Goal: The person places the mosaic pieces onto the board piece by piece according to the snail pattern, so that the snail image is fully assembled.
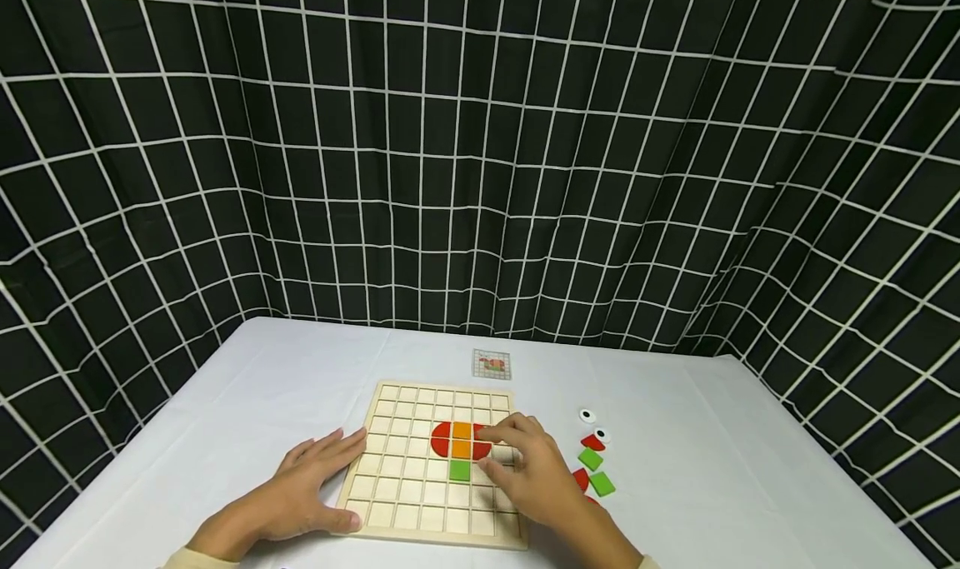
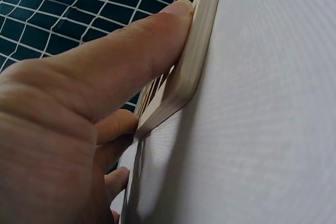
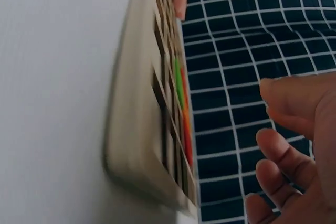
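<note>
A wooden grid board [image 1: 408, 492] lies on the table. Set in its cells are rounded red pieces [image 1: 440, 441], orange squares [image 1: 462, 448] between them, and a green square [image 1: 460, 470] just below. My left hand [image 1: 303, 481] rests at the board's near left corner, fingers extended against the left edge. In the left wrist view, its thumb [image 2: 152, 43] presses on the rim. Over the right part of the board hovers my right hand [image 1: 536, 473], thumb and fingers apart. In the right wrist view, no piece shows between its fingers [image 3: 278, 145].
Right of the board lie loose green squares [image 1: 602, 484], red pieces [image 1: 592, 443] and two round eye pieces [image 1: 587, 416]. The right forearm partly covers some red ones. Beyond the board's far edge is a small picture card [image 1: 492, 365]. A black gridded curtain [image 1: 465, 177] surrounds the white table [image 1: 712, 469].
</note>
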{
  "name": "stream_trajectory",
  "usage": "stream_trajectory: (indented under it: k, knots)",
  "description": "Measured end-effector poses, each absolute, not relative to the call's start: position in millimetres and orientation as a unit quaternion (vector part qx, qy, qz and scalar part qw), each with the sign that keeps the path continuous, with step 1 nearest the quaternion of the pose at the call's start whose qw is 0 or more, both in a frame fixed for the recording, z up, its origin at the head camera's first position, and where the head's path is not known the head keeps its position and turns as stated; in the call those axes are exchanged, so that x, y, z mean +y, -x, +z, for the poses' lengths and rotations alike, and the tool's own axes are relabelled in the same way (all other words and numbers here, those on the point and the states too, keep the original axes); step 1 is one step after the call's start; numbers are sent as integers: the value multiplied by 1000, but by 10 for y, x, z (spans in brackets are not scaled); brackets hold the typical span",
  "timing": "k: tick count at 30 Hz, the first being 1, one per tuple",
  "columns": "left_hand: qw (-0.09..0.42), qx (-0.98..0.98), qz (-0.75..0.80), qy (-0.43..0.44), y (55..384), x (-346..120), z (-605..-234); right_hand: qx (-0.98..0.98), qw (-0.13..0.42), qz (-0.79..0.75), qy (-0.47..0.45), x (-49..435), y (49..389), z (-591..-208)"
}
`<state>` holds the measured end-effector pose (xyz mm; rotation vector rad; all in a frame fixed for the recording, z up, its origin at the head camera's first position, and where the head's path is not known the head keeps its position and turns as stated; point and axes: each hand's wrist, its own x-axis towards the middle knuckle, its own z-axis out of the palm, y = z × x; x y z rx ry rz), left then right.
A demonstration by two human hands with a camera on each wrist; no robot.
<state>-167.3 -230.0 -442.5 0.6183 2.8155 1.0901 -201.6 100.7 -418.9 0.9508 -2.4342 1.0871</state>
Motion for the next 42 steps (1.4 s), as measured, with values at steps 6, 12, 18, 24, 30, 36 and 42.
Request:
stream_trajectory:
  k: [6, 12, 18, 24, 30, 36, 42]
  knots:
    - [26, 914, 351, -204, 1680, -2314, -4443, -849, 156, 380, -333, 1249, 1981, -4115]
    - [22, 914, 349, -206, 1674, -2297, -4452, -835, 180, 380, -355, 1486, 1937, -4064]
    - [22, 916, 345, -205, 1672, -2300, -4455, -832, 195, 378, -357, 1670, 1863, -4001]
    - [24, 915, 345, -209, 1677, -2299, -4459, -835, 192, 379, -350, 1880, 1815, -4004]
    - [24, 914, 346, -209, 1677, -2302, -4461, -830, 195, 376, -363, 2058, 1805, -4049]
    - [25, 915, 346, -208, 1675, -2298, -4458, -836, 172, 381, -355, 2189, 1782, -4126]
    - [25, 916, 344, -205, 1676, -2291, -4465, -851, 122, 394, -326, 2250, 1792, -4205]
